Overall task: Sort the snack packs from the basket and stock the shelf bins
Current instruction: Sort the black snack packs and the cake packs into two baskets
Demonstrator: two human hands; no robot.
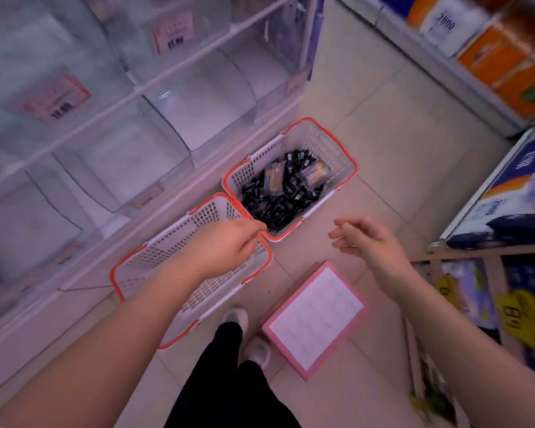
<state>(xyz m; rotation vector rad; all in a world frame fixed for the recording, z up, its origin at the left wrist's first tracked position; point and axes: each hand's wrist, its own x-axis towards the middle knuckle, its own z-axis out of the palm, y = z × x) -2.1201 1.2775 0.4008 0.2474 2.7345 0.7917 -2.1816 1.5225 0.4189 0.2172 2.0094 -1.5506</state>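
Snack packs [283, 188] lie heaped in the far basket [348, 163]. Beside that basket, the left hand [226, 245] and right hand [368, 239] hover, each grip loosely open and empty. Recommended: separate dark packs from tan before filling the shelf bins [198, 109].

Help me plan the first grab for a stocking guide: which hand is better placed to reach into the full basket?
Probably the left hand: its fingertips sit at the near corner of the full basket, beside the snack packs. The right hand hovers open over bare floor.
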